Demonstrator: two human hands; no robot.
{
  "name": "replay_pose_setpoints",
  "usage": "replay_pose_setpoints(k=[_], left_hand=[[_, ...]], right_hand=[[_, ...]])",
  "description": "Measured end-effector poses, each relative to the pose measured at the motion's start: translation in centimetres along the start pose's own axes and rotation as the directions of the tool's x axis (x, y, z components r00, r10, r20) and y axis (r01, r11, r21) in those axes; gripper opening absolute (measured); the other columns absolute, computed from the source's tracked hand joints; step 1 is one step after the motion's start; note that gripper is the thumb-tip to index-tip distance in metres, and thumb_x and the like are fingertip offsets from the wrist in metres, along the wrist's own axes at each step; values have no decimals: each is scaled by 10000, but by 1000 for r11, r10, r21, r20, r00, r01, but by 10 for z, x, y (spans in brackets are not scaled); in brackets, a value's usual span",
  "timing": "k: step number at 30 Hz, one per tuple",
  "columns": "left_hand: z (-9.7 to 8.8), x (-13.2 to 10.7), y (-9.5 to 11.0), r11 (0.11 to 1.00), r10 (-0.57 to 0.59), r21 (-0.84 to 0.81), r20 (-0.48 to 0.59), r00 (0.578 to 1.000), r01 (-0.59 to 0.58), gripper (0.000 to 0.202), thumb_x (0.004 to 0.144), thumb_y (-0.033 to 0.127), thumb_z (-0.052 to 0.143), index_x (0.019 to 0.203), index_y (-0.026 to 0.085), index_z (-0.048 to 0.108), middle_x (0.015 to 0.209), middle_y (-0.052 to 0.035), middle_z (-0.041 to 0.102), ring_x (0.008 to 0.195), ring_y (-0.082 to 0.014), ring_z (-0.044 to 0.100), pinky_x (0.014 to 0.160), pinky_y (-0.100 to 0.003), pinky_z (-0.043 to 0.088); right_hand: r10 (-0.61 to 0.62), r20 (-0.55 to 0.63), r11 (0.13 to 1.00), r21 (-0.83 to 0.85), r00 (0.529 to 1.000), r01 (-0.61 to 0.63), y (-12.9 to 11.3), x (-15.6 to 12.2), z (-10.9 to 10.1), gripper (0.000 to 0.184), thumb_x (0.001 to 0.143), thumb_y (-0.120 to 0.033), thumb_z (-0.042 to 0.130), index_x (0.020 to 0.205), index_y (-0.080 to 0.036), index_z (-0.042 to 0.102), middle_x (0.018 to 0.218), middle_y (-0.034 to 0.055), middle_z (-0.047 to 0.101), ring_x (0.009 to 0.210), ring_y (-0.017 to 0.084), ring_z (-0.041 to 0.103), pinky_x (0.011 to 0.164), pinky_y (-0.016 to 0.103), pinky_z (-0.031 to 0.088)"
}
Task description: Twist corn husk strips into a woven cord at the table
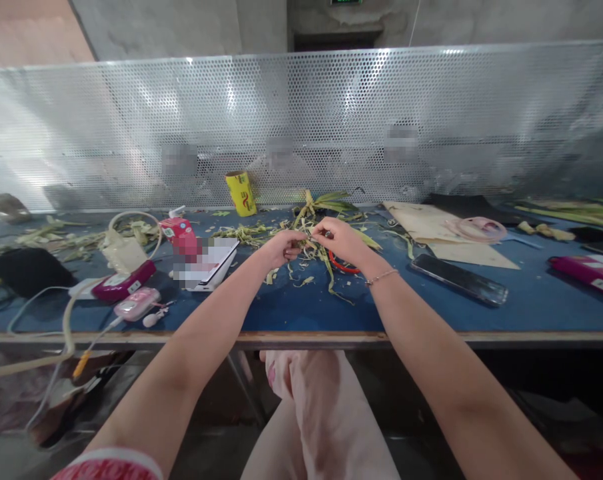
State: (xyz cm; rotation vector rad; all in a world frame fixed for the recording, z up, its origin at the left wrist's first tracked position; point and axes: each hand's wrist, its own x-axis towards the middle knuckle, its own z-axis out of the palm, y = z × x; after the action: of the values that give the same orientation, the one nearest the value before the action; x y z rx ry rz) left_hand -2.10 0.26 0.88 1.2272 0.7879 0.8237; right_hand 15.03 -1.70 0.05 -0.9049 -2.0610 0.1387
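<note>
My left hand (286, 247) and my right hand (337, 239) meet over the middle of the table, fingertips almost touching. Both are closed in a pinch; what lies between the fingers is too small to make out. Around and under them spread pale green plant scraps (331, 275), thin strips and curled bits. Just behind stands a leafy stalk piece (308, 203) with long green leaves. A curved red-orange thing (344, 267), perhaps a handle, shows below my right hand, partly covered by it.
A phone (460, 279) and cardboard sheets (431, 230) lie to the right. Left are a propped phone (214, 263), a pink bottle (181, 235) and a magenta power strip (124, 280) with cables. A yellow can (241, 193) stands before the perforated metal screen (301, 120).
</note>
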Motion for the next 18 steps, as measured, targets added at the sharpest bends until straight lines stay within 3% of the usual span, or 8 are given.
replay_pose_setpoints(k=[7,12,18], left_hand=[[-1,2,-4,981,163,104,48,986,-167,159,675,219,604,615,140,479,470,50,419,341,4,220,375,-178,94],[-1,5,-6,967,183,171,38,982,-186,146,681,214,591,621,144,479,460,63,392,335,4,209,382,-185,72],[3,2,-6,951,203,224,71,977,-214,134,682,242,593,654,137,516,544,28,493,365,2,234,392,-192,92]], right_hand=[[22,-37,999,27,999,-21,-4,-1,-2,131,811,-282,486,753,-190,561,802,45,552,745,157,496,659,287,389],[78,-11,995,59,997,-78,1,-1,3,150,798,-311,491,774,-180,559,809,49,580,741,159,515,650,283,396],[75,57,993,82,996,-80,2,-1,5,208,828,-350,428,746,-181,519,708,14,548,620,130,456,592,265,343]])
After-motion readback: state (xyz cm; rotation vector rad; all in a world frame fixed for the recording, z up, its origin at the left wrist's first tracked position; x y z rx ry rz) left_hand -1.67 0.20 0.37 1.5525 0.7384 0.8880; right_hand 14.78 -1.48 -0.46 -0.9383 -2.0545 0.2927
